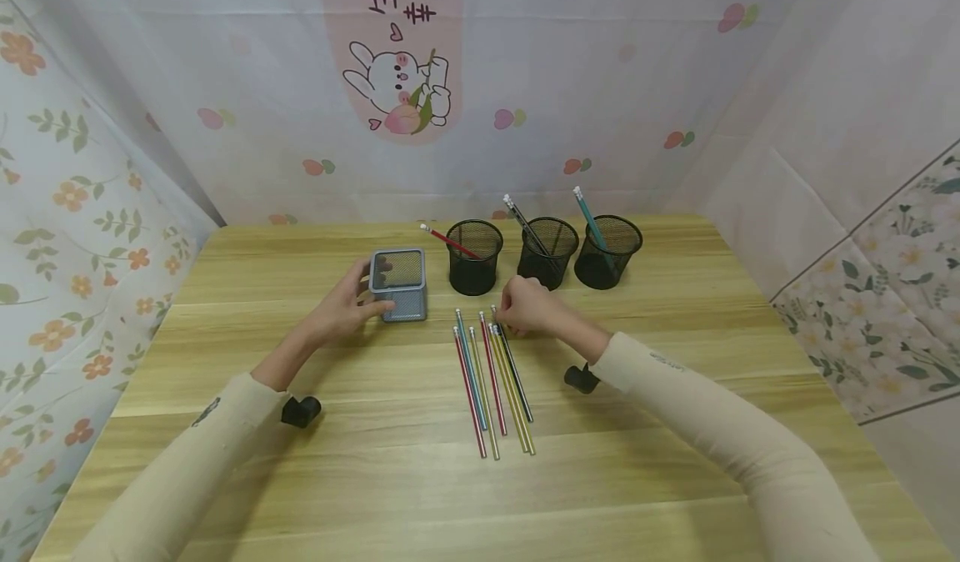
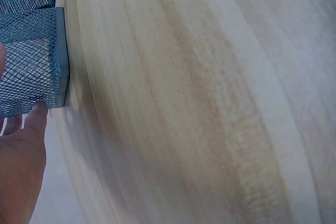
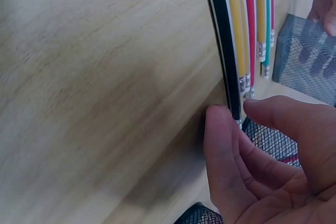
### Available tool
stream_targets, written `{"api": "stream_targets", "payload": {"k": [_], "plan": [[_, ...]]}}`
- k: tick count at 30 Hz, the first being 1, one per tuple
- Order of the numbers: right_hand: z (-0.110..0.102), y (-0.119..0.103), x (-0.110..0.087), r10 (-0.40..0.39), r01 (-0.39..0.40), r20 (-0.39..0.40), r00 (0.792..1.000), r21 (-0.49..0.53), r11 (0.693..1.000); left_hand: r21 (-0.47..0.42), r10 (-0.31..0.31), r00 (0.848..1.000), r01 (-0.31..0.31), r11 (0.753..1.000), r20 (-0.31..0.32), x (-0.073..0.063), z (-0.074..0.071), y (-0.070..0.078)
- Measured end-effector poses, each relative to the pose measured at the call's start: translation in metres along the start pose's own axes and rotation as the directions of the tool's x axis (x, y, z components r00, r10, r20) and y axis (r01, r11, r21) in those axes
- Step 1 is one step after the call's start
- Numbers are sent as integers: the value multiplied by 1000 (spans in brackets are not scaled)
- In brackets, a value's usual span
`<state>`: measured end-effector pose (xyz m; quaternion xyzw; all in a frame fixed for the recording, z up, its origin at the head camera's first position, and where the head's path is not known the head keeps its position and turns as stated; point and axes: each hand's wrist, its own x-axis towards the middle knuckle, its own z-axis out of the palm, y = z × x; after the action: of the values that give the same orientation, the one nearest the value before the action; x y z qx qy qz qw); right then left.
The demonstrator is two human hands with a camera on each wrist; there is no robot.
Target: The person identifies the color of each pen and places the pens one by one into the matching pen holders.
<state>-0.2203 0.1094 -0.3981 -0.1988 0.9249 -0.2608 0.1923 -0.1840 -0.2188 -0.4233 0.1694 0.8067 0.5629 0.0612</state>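
Note:
My left hand [image 1: 339, 307] holds the square grey mesh pencil holder [image 1: 406, 306], thumb at the near side and fingers along its left. In the left wrist view a fingertip [image 2: 40, 109] lies against the mesh. My right hand [image 1: 527, 303] is at the eraser end of the black pencil [image 1: 516, 372], rightmost in a row on the table. The right wrist view shows thumb and fingers curled on either side of that black pencil [image 3: 224, 40]. Beside it lie red pencils [image 1: 493, 378], yellow pencils [image 1: 513, 391] and a blue pencil [image 1: 472, 370], erasers away from me.
Three round black mesh cups stand at the back: the left cup [image 1: 472, 278] has a red pencil [image 1: 442, 238], the middle cup [image 1: 558, 241] dark pencils [image 1: 522, 220], the right cup [image 1: 622, 245] a teal pencil [image 1: 587, 212]. A printed curtain [image 1: 525, 70] hangs behind the wooden table [image 1: 375, 479].

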Motion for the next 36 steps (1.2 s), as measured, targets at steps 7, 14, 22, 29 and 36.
{"api": "stream_targets", "payload": {"k": [7, 14, 22, 29, 36], "plan": [[4, -4, 4, 56, -56, 17, 998, -1, 998, 2, 3, 1000, -3, 1000, 0, 1, 0, 0], [4, -7, 5, 91, -91, 25, 996, -23, 996, 5, 7, 1000, -7, 1000, -1, 1, 0, 0], [3, -6, 3, 69, -68, 26, 997, -14, 998, 9, 6, 1000, -6, 1000, 1, 0, 0, 0], [2, -4, 1, 53, -52, 31, 998, -18, 998, 15, 5, 1000, -5, 1000, -2, 0, 0, 0], [-1, -1, -2, 47, -46, 53, 997, -26, 999, 14, 7, 1000, -7, 1000, 2, 0, 0, -1]]}}
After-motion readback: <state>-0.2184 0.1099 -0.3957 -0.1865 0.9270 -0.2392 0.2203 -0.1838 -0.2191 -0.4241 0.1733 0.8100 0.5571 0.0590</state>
